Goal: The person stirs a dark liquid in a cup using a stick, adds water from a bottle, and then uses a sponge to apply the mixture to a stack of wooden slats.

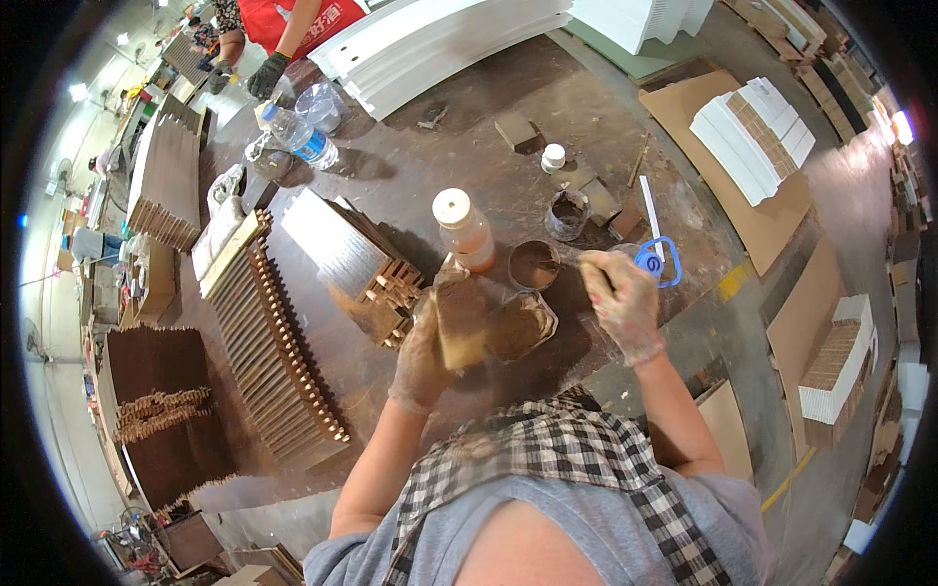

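My left hand (418,359), in a thin translucent glove, is closed around a brown and yellowish block (463,327) that looks like a stained sponge. My right hand (623,303), gloved and smudged, is pinched closed over the table; what sits between its fingers is too small to tell. Between the hands stand an open round tin (534,266) of brown stuff and an open tub (523,330) stained brown inside. Behind them is a clear bottle (463,232) with a white cap and orange-brown liquid. A dark, smeared jar (567,215) stands beyond the tin.
Left of me lie a stack of boards (347,256) and a row of brown strips (274,352). A blue-handled tool (659,262) lies by my right hand. Farther off are a water bottle (301,137), white panels (440,49), and a co-worker's gloved hands (266,76).
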The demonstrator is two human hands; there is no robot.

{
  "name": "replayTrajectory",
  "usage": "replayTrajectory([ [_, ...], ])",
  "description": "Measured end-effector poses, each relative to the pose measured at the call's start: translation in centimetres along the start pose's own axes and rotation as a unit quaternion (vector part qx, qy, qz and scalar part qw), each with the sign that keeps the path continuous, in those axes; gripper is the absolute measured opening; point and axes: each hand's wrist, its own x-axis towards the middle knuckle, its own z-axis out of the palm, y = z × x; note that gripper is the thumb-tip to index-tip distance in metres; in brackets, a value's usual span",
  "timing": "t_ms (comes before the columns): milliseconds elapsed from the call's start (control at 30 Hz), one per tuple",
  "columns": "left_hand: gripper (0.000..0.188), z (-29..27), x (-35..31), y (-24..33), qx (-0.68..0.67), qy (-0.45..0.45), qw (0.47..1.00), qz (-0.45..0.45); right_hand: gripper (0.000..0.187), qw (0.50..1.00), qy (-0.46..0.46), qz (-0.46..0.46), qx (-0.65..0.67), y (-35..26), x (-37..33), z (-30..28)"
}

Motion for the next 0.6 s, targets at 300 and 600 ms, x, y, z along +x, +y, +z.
replayTrajectory([
  [300,0.043,-2.2,-4.5,-2.4,-0.236,0.058,0.97,-0.019,0.049,0.983,0.064,-0.066,-0.16,1.2,0.0,-5.8],
  [600,0.043,-3.5,-8.1,-4.8,-0.166,0.06,0.982,-0.07,0.048,0.966,-0.008,-0.09,-0.242,4.4,0.1,-6.8],
])
